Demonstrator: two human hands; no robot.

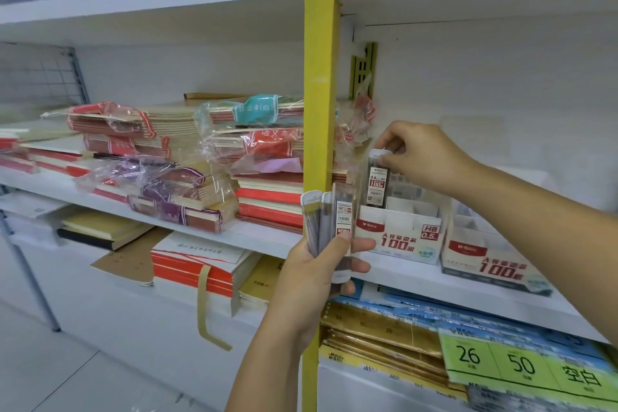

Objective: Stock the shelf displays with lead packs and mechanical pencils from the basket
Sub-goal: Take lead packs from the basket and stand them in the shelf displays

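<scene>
From my remote seat I watch the right hand reach in over the white shelf, thumb and fingertips pinched on the white cap of a single lead pack. That pack stands upright with its label facing me. Its lower end is down inside the left end of the first display box, a white carton printed HB 0.5 and 100; I cannot tell which compartment it sits in, since the box's front wall hides its foot. The left hand is raised in front of the yellow upright, just beside that box, with its thumb pressed across the front and its fingers curled round the back of a bundle of lead packs. These are fanned slightly, white caps up, and how many there are I cannot count for certain. A second display box of the same kind stands on the shelf to the right of the first, close beside it, its dividers showing. Left of the upright, stacks of notebooks lie in torn plastic wrap across two shelf levels. Under the shelf with the boxes lie gold packets and blue ones, and green price labels reading 26 and 50 sit at the lower right.
</scene>
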